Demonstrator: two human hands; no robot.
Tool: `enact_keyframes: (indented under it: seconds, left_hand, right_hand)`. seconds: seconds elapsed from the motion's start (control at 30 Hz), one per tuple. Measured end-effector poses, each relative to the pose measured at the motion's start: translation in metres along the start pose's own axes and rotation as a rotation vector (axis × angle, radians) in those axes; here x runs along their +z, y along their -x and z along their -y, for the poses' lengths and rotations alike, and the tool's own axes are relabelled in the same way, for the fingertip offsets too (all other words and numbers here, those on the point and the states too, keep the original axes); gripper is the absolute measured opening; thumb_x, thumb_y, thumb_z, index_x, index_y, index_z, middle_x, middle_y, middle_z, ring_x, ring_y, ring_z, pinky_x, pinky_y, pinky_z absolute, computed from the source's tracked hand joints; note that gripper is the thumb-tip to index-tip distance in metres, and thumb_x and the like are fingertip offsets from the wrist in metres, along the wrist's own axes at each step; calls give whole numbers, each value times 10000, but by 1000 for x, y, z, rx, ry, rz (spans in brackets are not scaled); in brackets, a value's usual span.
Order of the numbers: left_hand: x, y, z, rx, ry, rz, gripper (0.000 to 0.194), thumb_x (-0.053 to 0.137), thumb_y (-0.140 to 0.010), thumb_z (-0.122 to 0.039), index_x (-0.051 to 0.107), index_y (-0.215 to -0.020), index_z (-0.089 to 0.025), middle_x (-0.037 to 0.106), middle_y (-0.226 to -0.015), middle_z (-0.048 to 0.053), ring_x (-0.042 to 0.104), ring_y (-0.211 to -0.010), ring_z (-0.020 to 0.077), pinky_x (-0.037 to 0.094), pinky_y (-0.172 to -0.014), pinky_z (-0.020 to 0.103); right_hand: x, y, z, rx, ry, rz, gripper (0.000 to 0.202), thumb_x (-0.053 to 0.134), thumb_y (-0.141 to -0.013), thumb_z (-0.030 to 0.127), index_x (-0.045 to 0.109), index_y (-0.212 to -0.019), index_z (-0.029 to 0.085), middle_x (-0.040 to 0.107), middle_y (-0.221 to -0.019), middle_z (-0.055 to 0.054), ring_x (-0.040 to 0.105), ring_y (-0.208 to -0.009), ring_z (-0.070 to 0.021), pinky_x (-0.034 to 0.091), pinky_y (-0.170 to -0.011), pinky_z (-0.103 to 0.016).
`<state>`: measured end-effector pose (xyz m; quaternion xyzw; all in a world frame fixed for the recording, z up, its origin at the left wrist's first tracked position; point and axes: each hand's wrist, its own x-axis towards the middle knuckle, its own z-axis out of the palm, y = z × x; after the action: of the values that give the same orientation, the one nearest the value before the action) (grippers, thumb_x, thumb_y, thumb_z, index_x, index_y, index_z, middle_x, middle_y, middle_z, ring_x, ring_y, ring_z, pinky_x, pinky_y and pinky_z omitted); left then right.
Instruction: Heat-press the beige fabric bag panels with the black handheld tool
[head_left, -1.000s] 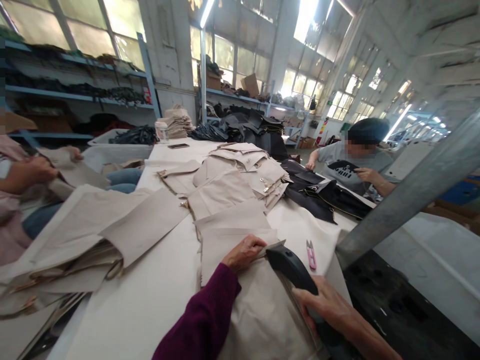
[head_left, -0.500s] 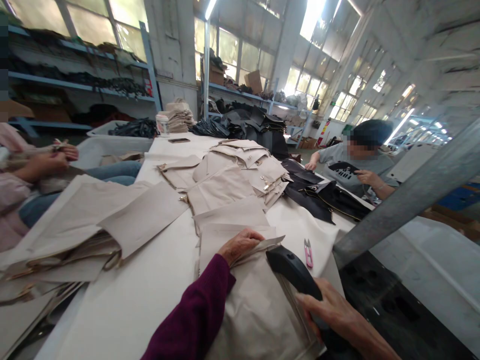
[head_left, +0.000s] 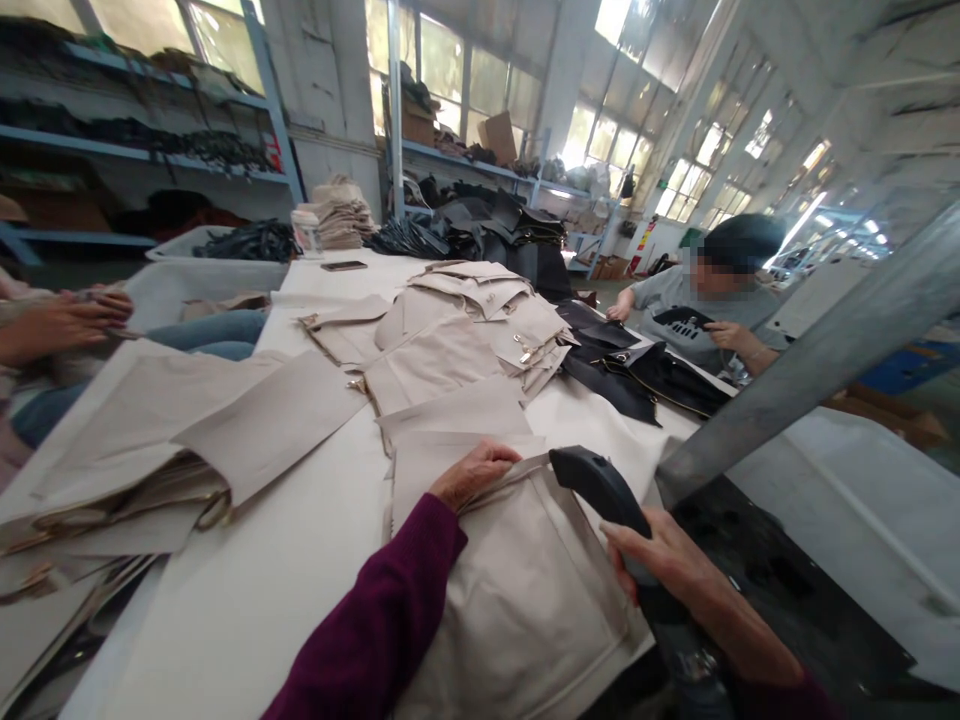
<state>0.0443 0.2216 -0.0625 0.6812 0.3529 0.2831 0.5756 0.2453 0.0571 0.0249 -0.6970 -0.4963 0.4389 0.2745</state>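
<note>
Beige fabric piece (head_left: pixel 536 590), wrinkled, at the near edge of the white table (head_left: pixel 247 590), directly before the wearer. Left hand (head_left: pixel 474 474), purple sleeve, pinches its upper edge; thumb hidden. Right hand (head_left: pixel 667 560) wrapped round the handle of a curved black tool (head_left: pixel 604 482), its blunt head at the piece's upper right corner; cannot tell whether the two touch. Just beyond: heap of beige pieces (head_left: pixel 442 360), some with metal zip pulls. Left of it, across a bare strip of table, more beige pieces (head_left: pixel 262 410), folded and overlapping. Right of the heap, black pieces (head_left: pixel 626 365) with zips; co-worker in grey (head_left: pixel 675 295) behind these. Far end: dark phone (head_left: pixel 343 265) lying flat. Slanting metal post (head_left: pixel 795 370) at right
</note>
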Motion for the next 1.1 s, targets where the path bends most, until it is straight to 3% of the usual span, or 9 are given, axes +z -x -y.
enact_keyframes:
  seconds: [0.23, 0.37, 0.5, 0.63, 0.77, 0.87, 1.0, 1.1]
  left_hand:
    - [7, 0, -4, 149, -294, 43, 325, 428, -783, -247, 712, -903, -143, 689, -867, 33, 595, -862, 213, 428, -806, 274]
    - [15, 6, -9, 222, -510, 7, 315, 395, -820, -194, 696, -897, -142, 673, -853, 44, 597, -844, 191, 426, -787, 254]
    - [29, 29, -18, 242, -805, -68, 230, 438, -852, -189, 665, -888, -184, 620, -871, 50, 580, -797, 186, 430, -727, 276]
    - [43, 50, -22, 239, -1102, -194, 252, 399, -866, -95, 619, -982, -137, 582, -923, 127, 535, -870, 263, 419, -741, 378]
    - [47, 57, -19, 289, -1271, -213, 264, 402, -874, -83, 592, -1055, -116, 575, -919, 137, 519, -845, 269, 416, -728, 393]
    - [51, 58, -16, 450, -1383, -159, 302, 420, -873, -88, 545, -1147, -121, 568, -939, 110, 505, -843, 252, 410, -712, 372]
    - [62, 59, -10, 776, -1524, -107, 267, 366, -884, -42, 566, -1056, -80, 554, -861, 93, 496, -749, 223, 391, -618, 354]
    - [67, 59, -5, 829, -1494, -100, 254, 351, -892, -33, 583, -986, -80, 557, -870, 98, 496, -737, 209, 397, -613, 355]
  right_hand:
    - [-35, 62, -17, 29, -2, -34, 384, 513, -835, 481, 528, -605, 174, 521, -402, 27, 499, -357, -116, 416, -415, -222]
    - [-35, 100, -39, 53, 44, 13, 391, 491, -854, 471, 504, -589, 184, 532, -402, 16, 508, -370, -124, 429, -451, -235]
    - [-27, 123, -58, 94, 90, 69, 408, 475, -843, 530, 502, -620, 189, 547, -420, 8, 529, -405, -138, 438, -487, -246]
    - [-23, 119, -62, 92, 117, 71, 429, 464, -834, 568, 491, -626, 194, 554, -432, 8, 527, -419, -135, 443, -516, -247]
    - [-26, 102, -52, -1, 99, 88, 438, 475, -826, 553, 481, -574, 196, 505, -377, 20, 503, -385, -131, 433, -506, -250]
    - [-29, 91, -43, -25, 83, 126, 424, 473, -842, 502, 500, -562, 185, 503, -378, 18, 495, -368, -121, 418, -471, -235]
    - [-30, 81, -29, 7, 21, 146, 354, 501, -821, 455, 514, -597, 181, 526, -391, 18, 506, -344, -124, 412, -408, -222]
    - [-26, 71, -14, 34, 41, 157, 307, 525, -805, 417, 516, -613, 177, 528, -387, 26, 505, -329, -116, 408, -385, -206]
